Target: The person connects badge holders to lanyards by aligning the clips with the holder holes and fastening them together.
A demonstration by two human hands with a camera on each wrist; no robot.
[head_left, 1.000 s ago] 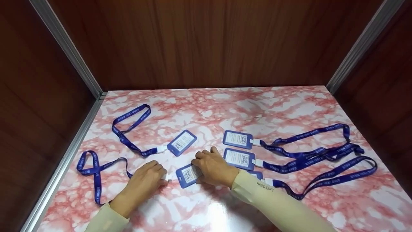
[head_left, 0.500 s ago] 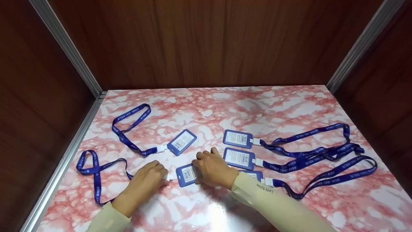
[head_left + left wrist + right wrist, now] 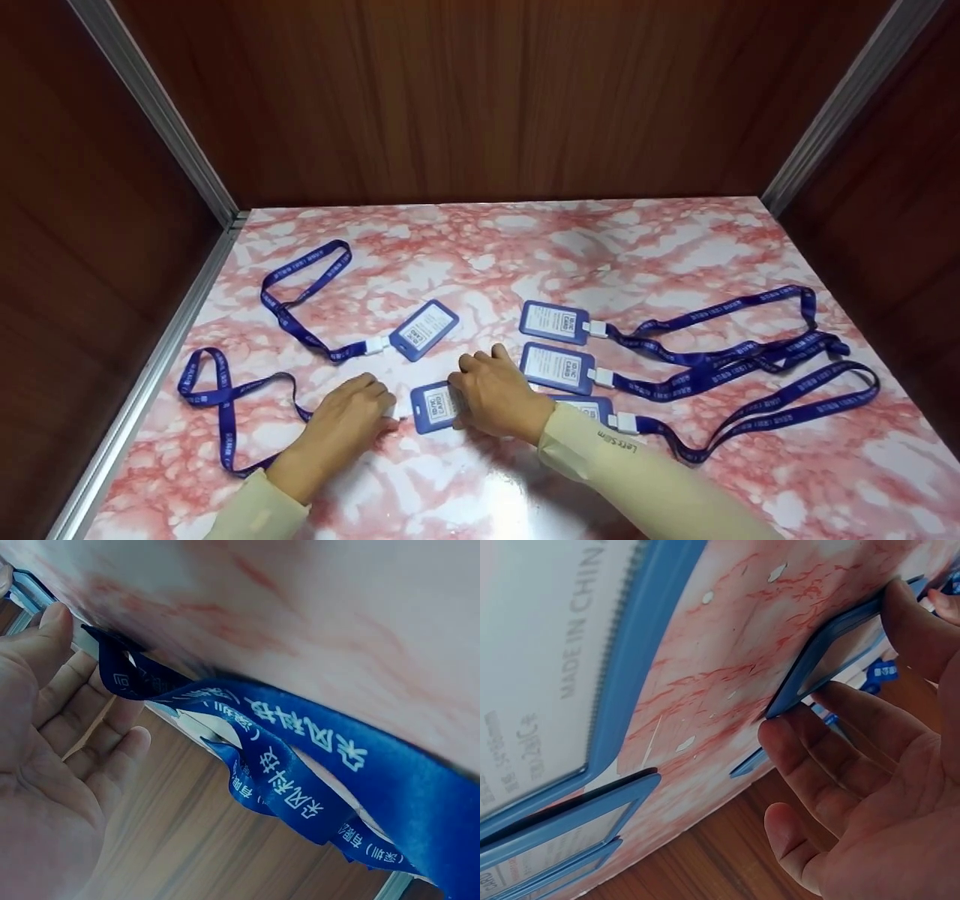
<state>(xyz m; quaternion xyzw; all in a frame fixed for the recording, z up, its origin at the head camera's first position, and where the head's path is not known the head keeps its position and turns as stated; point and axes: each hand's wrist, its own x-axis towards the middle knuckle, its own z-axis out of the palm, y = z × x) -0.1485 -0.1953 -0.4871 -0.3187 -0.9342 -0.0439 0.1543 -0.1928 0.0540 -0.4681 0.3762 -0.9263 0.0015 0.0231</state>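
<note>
My left hand (image 3: 337, 424) pinches the white clip (image 3: 85, 639) at the end of a blue printed lanyard (image 3: 227, 431). In the head view the hand covers most of that clip, and the strap loops on the table to its left. Opposite it, my right hand (image 3: 499, 397) grips a blue-framed badge holder (image 3: 426, 421) by its edges, thumb on one side and fingers on the other in the right wrist view. The holder lies nearly flat with its slot end facing the clip. A small gap separates the two in the head view.
Behind my hands lies another badge holder (image 3: 426, 330) with its clip and lanyard (image 3: 300, 330). On the right, three badge holders with lanyards are stacked in a column, the nearest one (image 3: 600, 405) partly behind my right wrist. Brown wood panels (image 3: 487, 105) enclose the marbled table (image 3: 480, 247).
My left hand has edged slightly right with the clip, toward the badge holder. My right hand and the badge holder have barely moved.
</note>
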